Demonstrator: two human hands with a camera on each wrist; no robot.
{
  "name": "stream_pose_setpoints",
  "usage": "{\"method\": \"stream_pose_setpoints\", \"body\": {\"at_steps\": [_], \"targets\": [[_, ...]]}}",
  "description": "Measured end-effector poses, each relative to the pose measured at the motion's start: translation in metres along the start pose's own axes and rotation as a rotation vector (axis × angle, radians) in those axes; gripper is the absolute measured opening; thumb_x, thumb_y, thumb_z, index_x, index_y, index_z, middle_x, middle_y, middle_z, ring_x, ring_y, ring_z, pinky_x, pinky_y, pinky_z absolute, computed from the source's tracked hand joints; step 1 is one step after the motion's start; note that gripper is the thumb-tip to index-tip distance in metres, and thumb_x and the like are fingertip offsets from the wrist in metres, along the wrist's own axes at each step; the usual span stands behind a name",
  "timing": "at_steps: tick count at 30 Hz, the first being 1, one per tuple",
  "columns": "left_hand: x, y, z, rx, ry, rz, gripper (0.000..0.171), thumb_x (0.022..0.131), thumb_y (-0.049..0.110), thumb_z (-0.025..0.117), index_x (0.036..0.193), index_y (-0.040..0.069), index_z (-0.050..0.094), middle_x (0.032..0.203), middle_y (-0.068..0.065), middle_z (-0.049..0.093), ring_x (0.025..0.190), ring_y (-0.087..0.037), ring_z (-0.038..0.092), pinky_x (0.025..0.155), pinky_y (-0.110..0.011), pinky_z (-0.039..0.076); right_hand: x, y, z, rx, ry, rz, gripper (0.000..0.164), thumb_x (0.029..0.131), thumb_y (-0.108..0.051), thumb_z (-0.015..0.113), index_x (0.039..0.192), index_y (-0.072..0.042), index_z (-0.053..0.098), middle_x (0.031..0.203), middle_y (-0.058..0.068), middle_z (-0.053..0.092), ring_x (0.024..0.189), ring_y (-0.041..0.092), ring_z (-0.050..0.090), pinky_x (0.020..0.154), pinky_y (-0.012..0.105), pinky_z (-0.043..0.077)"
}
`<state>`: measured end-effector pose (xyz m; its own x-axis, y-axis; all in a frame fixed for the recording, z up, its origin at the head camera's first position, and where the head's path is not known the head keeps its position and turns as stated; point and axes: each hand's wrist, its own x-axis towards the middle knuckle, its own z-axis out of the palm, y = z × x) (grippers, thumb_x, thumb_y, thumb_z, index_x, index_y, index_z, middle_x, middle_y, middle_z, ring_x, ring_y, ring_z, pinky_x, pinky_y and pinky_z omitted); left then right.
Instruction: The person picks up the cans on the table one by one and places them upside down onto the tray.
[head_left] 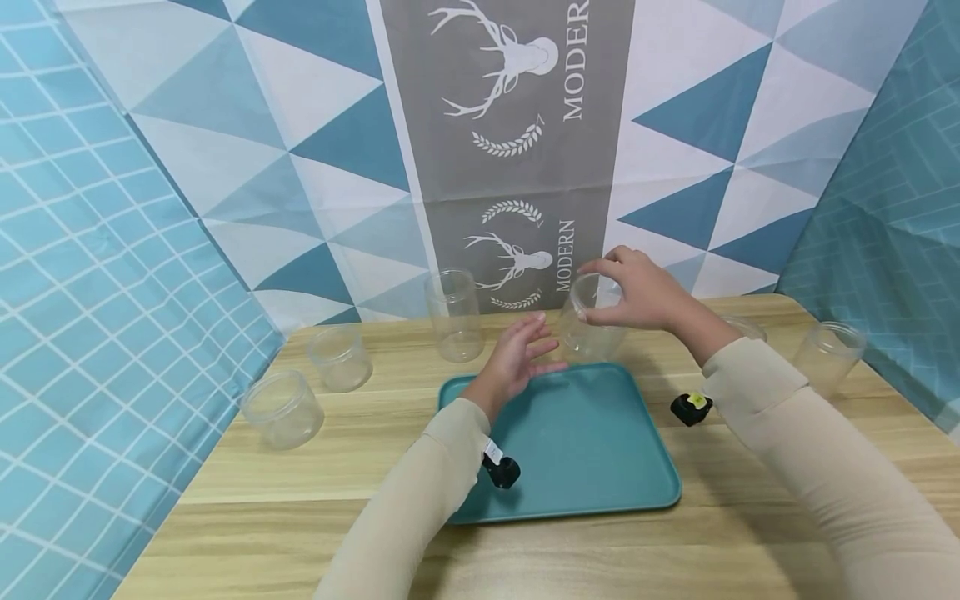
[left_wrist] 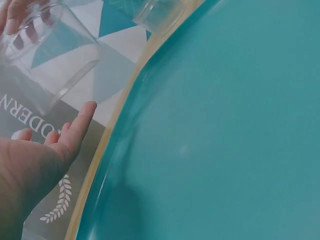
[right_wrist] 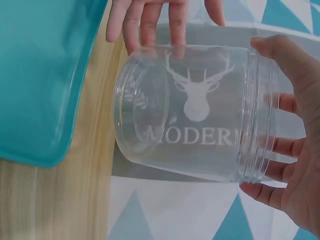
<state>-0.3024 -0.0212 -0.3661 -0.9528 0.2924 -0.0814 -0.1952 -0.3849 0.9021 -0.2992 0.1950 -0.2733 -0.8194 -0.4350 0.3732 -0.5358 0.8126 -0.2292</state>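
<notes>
My right hand [head_left: 637, 292] grips a clear, wide-mouthed jar [head_left: 588, 340] by its rim, thumb on one side and fingers on the other. The jar [right_wrist: 205, 162] is see-through and looks void of contents; in the head view it leans slightly. Whether its base touches the tabletop I cannot tell. My left hand [head_left: 519, 354] is beside the jar with fingers extended, above the back edge of a teal tray [head_left: 577, 450]. It holds nothing, and a gap between it and the jar shows in the left wrist view.
On the wooden table [head_left: 337, 533], a tall clear jar [head_left: 456, 321] stands behind the tray. Two short jars [head_left: 285, 414] are at the left. Another clear jar [head_left: 828, 358] stands at the right, with one more partly hidden by the right sleeve. Patterned cloth [head_left: 525, 175] hangs behind.
</notes>
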Motion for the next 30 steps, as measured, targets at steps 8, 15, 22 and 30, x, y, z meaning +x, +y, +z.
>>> {"method": "stream_pose_setpoints", "body": {"at_steps": [8,15,22,30], "targets": [[-0.012,0.003,-0.006,-0.023,-0.052,-0.011,0.06,0.1,0.027,0.055,0.149,0.004,0.028,0.148,-0.022,0.035,0.131,-0.041,0.042,0.087,-0.058,0.051,-0.012,-0.02,-0.005,0.048,0.024,-0.091,0.065,0.075,-0.047,0.08,0.13,-0.017,0.06,0.12,0.015,0.053,0.108,0.033,0.051,0.081,0.055,0.049],[-0.025,0.008,-0.01,-0.03,-0.104,-0.027,0.055,0.1,0.028,0.054,0.146,0.006,0.032,0.149,-0.02,0.033,0.134,-0.042,0.039,0.092,-0.063,0.046,-0.02,-0.03,0.002,0.084,0.097,-0.238,0.066,0.072,-0.042,0.084,0.128,-0.016,0.062,0.116,0.013,0.054,0.101,0.029,0.053,0.077,0.048,0.05],[-0.035,0.008,-0.013,-0.018,-0.187,-0.021,0.046,0.103,0.03,0.047,0.141,0.005,0.038,0.144,-0.019,0.042,0.13,-0.037,0.046,0.093,-0.063,0.045,-0.024,-0.039,0.006,0.127,0.168,-0.402,0.07,0.066,-0.038,0.088,0.127,-0.012,0.062,0.114,0.014,0.054,0.101,0.03,0.052,0.079,0.049,0.049],[-0.045,0.01,-0.021,-0.101,-0.28,-0.051,0.046,0.104,0.037,0.04,0.145,0.016,0.039,0.153,-0.018,0.033,0.134,-0.037,0.041,0.097,-0.068,0.038,-0.032,-0.05,0.007,0.166,0.209,-0.474,0.073,0.064,-0.037,0.089,0.127,-0.014,0.062,0.116,0.013,0.054,0.104,0.028,0.052,0.079,0.047,0.05]]}}
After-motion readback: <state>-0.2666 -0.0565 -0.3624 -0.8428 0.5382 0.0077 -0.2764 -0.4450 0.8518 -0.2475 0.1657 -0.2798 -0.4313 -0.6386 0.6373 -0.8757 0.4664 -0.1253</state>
